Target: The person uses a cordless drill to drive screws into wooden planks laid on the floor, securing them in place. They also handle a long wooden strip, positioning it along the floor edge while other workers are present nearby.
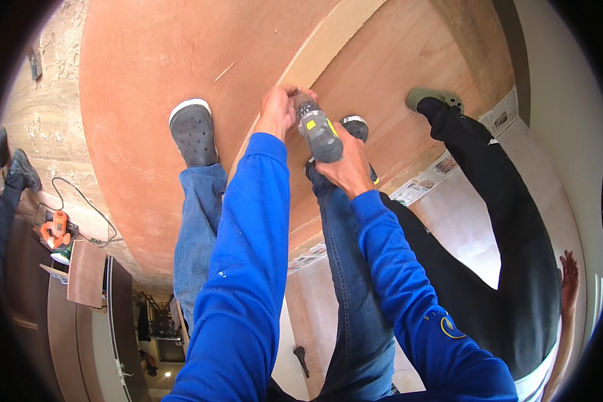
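My right hand (350, 166) is wrapped round the grip of a grey cordless drill (320, 132) with yellow-green marks. The drill's chuck points away from me, toward a pale wooden strip (333, 41) that lies across a large reddish plywood sheet (147, 67). Right beside the chuck, my left hand (279, 110) has its fingers closed at the strip's edge. Whatever those fingers pinch is too small or hidden to make out. The drill's tip is also hidden behind the fingers and chuck.
My dark clog (193, 134) stands on the plywood. Another person in black trousers (509, 201) stands close on the right, one green clog (435, 99) on the sheet. An orange power tool (57, 228) with a cord lies at the left. Newspaper sheets (425, 182) line the near edge.
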The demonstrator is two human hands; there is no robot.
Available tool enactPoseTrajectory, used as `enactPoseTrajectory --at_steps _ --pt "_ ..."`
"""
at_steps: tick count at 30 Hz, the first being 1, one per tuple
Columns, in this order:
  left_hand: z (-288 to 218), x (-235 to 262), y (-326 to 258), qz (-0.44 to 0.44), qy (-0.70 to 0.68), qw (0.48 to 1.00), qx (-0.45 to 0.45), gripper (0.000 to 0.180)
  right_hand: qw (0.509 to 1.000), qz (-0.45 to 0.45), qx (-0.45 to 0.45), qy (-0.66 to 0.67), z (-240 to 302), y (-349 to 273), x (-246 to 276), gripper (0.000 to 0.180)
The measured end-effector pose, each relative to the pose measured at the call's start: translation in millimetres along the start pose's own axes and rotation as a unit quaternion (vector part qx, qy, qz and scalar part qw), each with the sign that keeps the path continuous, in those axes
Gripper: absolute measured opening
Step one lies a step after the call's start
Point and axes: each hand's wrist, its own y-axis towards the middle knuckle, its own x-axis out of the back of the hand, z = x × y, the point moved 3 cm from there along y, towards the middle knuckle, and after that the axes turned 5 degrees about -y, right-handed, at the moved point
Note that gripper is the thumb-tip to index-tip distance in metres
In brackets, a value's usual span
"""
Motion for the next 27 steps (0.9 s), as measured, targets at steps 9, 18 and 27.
enactPoseTrajectory --at_steps 9,18,27 --pt "-3 -4 -4 -0.020 0.030 0.999 -0.008 0.022 1.000 0.011 0.001 -0.014 2 0 3 0.043" --pt "-6 -8 -11 -0.035 0.051 0.998 -0.033 0.020 1.000 0.001 0.010 -0.015 5 -1 2 0.044" --pt "-8 -8 -10 -0.019 0.069 0.997 -0.025 0.021 0.999 0.006 0.010 -0.036 9 -2 5 0.041"
